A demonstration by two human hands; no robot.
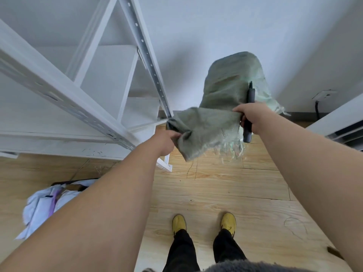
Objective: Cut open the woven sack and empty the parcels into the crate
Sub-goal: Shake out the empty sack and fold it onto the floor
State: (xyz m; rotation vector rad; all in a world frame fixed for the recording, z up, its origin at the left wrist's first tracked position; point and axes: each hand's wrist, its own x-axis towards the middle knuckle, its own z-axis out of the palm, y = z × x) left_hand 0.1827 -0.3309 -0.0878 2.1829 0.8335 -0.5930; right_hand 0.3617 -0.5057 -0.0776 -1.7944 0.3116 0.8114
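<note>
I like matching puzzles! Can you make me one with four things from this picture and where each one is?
Things:
1. woven sack
2. black cutter
3. yellow shoes
4. pale parcels

Places:
A. on the wooden floor, at the bottom of the picture
B. heaped at the lower left, behind the left forearm
C. held up in the air by both hands
D. gripped in the right hand together with the sack's edge

Pairs: 1-C, 2-D, 3-A, 4-B. The left hand pinches the sack's other corner.
</note>
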